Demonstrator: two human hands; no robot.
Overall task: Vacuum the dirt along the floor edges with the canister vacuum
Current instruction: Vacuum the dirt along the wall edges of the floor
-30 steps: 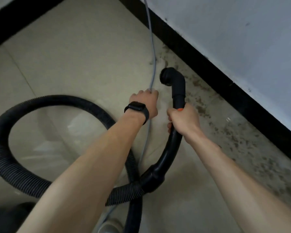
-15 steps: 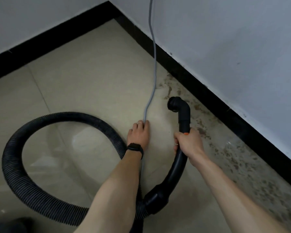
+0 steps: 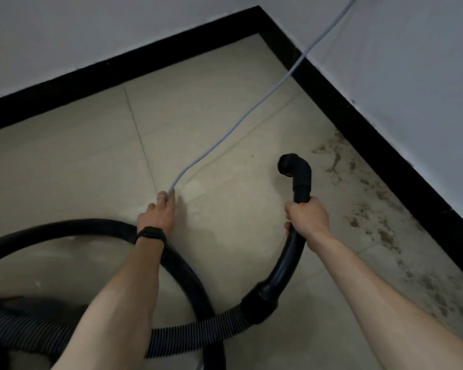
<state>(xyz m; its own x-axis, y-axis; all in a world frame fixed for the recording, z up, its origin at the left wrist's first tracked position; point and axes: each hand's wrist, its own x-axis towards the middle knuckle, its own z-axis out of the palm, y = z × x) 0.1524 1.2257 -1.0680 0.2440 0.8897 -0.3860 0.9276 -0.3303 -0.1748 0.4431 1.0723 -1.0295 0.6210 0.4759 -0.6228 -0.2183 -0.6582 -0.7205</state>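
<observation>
Left hand (image 3: 158,213) pinches the grey cord (image 3: 241,121), which runs up toward the right wall | right hand (image 3: 306,216) grips the black wand (image 3: 292,252), nozzle (image 3: 294,166) facing left | dirt (image 3: 380,228) lies along the black skirting (image 3: 385,145), right of the nozzle | ribbed hose (image 3: 187,276) loops across the floor (image 3: 91,156) below.

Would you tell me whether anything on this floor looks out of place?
Yes: brown dirt lies scattered beside the right black baseboard, and a grey cord slants across the tiles from the left hand.
</observation>
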